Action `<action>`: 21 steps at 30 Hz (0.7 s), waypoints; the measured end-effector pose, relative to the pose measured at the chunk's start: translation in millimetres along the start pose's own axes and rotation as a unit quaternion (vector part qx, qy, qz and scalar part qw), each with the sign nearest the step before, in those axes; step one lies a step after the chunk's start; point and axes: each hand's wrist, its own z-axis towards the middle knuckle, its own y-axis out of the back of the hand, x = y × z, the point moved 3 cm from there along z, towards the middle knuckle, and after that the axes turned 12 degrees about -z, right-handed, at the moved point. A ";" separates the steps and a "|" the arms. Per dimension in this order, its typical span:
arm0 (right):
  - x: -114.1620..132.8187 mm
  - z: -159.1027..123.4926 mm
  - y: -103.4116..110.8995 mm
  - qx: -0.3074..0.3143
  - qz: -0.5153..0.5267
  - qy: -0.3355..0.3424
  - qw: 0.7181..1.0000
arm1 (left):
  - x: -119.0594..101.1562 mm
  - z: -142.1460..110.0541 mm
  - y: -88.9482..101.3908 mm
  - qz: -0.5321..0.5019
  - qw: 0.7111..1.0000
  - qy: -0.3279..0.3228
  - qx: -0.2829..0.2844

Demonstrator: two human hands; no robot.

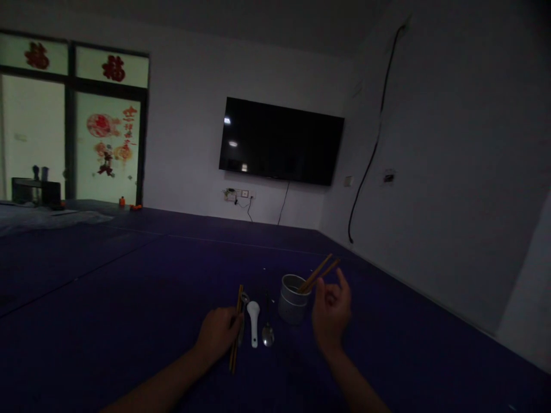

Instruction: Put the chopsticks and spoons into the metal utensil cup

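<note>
My left hand (pixel 219 331) rests low over a pair of wooden chopsticks (pixel 233 357), its fingers closed about their middle. Right beside them lies a metal spoon (pixel 245 297), partly covered by my fingertips. A white soup spoon (pixel 253 322) and another metal spoon (pixel 267 335) lie to the right of it. Further right stands a grey metal cup (pixel 293 304), upright, with more wooden chopsticks (pixel 321 272) leaning out of its right rim. Against the leaning chopsticks, my right hand (pixel 332 312) has its thumb and index finger apart; they seem to grip nothing.
The dark blue surface (pixel 172 287) reaches to the walls. A black television (pixel 282 140) hangs above sockets on the far wall. Plastic sheeting (pixel 51 218), a dark box (pixel 37 190) and small orange items (pixel 122 201) sit at the far left. A black cable (pixel 365 172) hangs on the right wall.
</note>
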 end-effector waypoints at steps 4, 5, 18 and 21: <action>31.4 -38.2 -9.9 0.126 -0.024 0.282 0.951 | -1.6 -0.9 2.8 0.032 0.999 0.007 0.003; 38.6 -51.1 -13.5 0.165 -0.030 0.338 0.926 | -1.9 -1.3 3.9 0.041 0.999 0.011 0.003; 46.9 -102.6 -39.4 0.451 -0.152 0.401 0.783 | -3.9 -3.4 6.7 0.086 0.996 0.010 0.008; 44.7 -100.9 -41.2 0.465 -0.148 0.392 0.780 | -3.6 -2.6 5.7 0.086 0.996 0.004 0.008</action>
